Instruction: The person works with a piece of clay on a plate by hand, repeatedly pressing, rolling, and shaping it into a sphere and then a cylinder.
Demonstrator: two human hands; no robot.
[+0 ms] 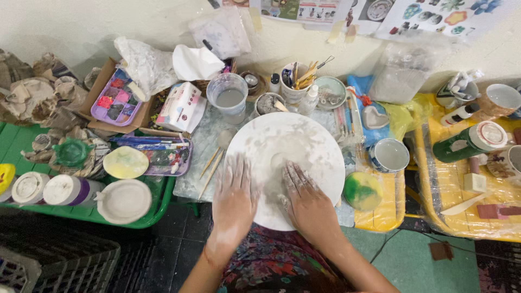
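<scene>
A round white clay-smeared disc is seen at the near middle of the worktable; it is covered with wet white slip, and a small raised patch of clay sits close to its centre. The left hand is laid flat on the disc's near left edge, fingers spread and extended away from the body, nothing gripped; the right hand is pressed open on the near middle of the disc, its fingertips reaching the central patch, nothing gripped either. Both hands and forearms are coated with pale clay.

Just beyond the disc a clear plastic beaker of cloudy water is placed, and a white cup of wooden tools is stood to its right. A white rectangular box with red and pink print is set far left of the beaker; further left a purple paint tray is held in an open cardboard box. A yellow-green sponge is found just right of the disc; a green bottle with a white cap lies on its side at the right; colourful printed sheets are fixed to the far wall.
</scene>
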